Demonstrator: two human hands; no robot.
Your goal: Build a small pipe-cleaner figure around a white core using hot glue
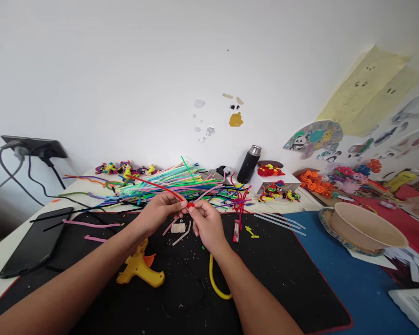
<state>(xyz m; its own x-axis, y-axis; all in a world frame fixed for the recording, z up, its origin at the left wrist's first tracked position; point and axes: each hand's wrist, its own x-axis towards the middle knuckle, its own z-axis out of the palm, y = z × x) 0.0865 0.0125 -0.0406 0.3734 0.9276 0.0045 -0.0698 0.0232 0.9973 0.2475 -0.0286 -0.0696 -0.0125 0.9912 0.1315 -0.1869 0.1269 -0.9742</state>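
Between my two hands is a red pipe cleaner [160,185], its long free end reaching up and to the left. At its near end it forms a small red coil [190,204], pinched by the fingertips of both hands. My left hand [162,209] is closed on the stem side, and my right hand [206,221] grips the coil from the right. Below them on the black mat [272,279] lie a spool of pale thread [178,228] and a yellow glue gun [139,267]. A yellow fuzzy loop [214,279] lies by my right forearm.
A heap of coloured pipe cleaners [160,179] lies behind my hands. A black thermos [249,164] stands by a white box [277,179]. Clear glue sticks [281,222], a red tube [236,231] and a large bowl [370,225] are to the right; a dark phone-like slab [38,242] is left.
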